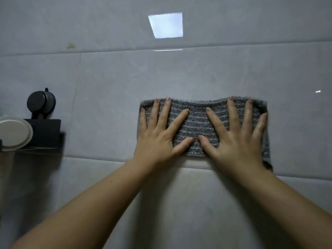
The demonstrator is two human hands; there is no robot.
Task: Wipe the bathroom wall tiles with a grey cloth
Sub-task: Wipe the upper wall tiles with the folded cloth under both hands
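A grey striped cloth (201,121), folded into a wide band, lies flat against the glossy grey wall tiles (111,97). Both my hands press it onto the wall with fingers spread. My left hand (161,133) covers the cloth's left part, with its palm at the lower edge. My right hand (239,137) covers the right part. The two thumbs almost meet in the middle. The cloth's lower right corner (267,159) hangs a little past a horizontal grout line.
A black suction-mounted holder (42,105) with a black shelf (45,133) is fixed to the wall at the left, and a round white object (13,133) sits on it. A yellowish stain (71,45) marks an upper tile. A bright square light reflection (166,25) shows above.
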